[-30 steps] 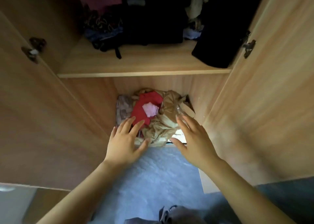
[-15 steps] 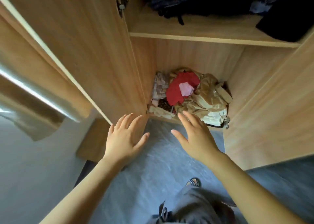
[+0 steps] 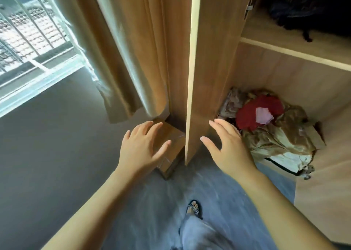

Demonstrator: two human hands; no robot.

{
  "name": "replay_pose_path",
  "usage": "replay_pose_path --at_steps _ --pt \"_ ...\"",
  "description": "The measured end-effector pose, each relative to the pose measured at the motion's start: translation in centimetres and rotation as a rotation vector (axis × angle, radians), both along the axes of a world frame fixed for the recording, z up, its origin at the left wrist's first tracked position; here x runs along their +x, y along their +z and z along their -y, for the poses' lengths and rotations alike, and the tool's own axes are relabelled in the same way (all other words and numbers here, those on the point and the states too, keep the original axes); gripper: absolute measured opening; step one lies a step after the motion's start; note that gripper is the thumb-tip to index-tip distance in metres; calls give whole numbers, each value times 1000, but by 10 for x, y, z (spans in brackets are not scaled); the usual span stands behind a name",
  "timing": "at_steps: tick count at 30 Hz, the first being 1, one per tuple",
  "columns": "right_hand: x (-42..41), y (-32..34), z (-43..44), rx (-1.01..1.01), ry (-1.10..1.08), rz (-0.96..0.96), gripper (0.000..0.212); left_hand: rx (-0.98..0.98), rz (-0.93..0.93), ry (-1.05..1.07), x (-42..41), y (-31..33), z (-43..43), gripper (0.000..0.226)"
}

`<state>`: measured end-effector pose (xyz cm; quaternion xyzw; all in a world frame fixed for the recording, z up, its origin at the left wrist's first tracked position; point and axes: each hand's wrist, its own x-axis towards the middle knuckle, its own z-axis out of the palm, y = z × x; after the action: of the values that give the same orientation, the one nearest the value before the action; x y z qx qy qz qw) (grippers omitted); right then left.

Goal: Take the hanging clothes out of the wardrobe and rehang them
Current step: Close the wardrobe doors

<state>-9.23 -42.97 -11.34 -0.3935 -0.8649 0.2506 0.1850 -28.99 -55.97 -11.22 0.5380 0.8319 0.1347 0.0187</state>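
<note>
1. Head view: your left grip [image 3: 141, 147] and right grip [image 3: 228, 149] are spread wide and empty, either side of the wardrobe door [image 3: 212, 69].
2. Turn right: the dark clothes [image 3: 303, 6], probably the hanging ones, are above the shelf [image 3: 294, 52].
3. Lift them by their hangers.

Daylight glares in from the window [image 3: 28, 27] at my upper left, blown out; the dark clothes [image 3: 303, 8] at upper right sink into near-black shadow. The floor [image 3: 152, 202] smears with motion blur and lines bend toward the edges
</note>
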Motion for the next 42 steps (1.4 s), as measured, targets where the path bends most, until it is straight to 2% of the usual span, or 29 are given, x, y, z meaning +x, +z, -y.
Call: replay_pose_path --at_steps 6,14,20,25,33,38,42 --pt "-55 9 -58 13 -86 -102 50 54 -8 -4 -60 8 -57 58" --pt "-116 30 -119 -25 -234 -166 68 34 -32 -127 -122 35 -157 60" --pt "-155 27 -124 28 -438 -237 75 44 -7 -372 -153 43 -227 63" --pt "-175 21 -105 149 -665 -300 57 159 25 -700 -170 57 -268 61" --pt "-185 10 -83 388 -1015 -356 31 415 23 -1133 -143 87 -305 62" --pt "-156 12 -81 463 -1188 -347 28 490 76 -1261 -106 91 -320 70" --pt "-119 17 -92 396 -1267 -436 38 554 112 -1328 -64 101 -337 79"
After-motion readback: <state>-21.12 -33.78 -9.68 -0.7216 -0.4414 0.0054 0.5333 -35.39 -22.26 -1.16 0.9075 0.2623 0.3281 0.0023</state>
